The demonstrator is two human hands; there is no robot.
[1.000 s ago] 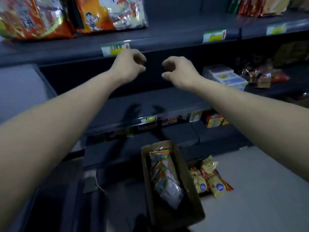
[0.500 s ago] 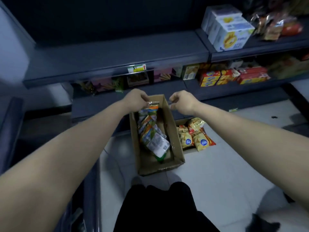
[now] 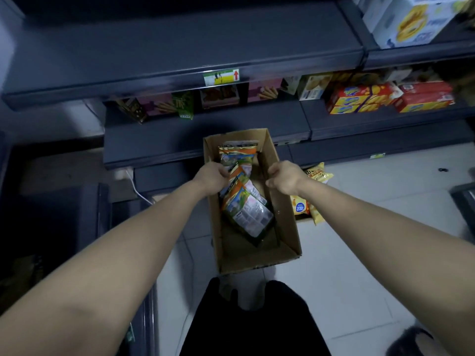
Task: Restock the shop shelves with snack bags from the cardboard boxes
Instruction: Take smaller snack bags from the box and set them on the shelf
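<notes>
Our left hand point(image 3: 212, 177) curls its fingers round the top of the orange-and-green snack bags point(image 3: 246, 211) leaning inside the open cardboard box point(image 3: 289, 237) on the floor point(image 3: 359, 253) below the shelves point(image 3: 180, 145). Our right hand point(image 3: 286, 177) is curled over the box's right wall; in this dim light we cannot tell whether it grips. Yellow bags point(image 3: 302, 206) lie just beside.

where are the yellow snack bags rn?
Head view, right of centre: the yellow snack bags lie just right of the open brown cardboard box, partly hidden behind the right hand and wrist.
</notes>
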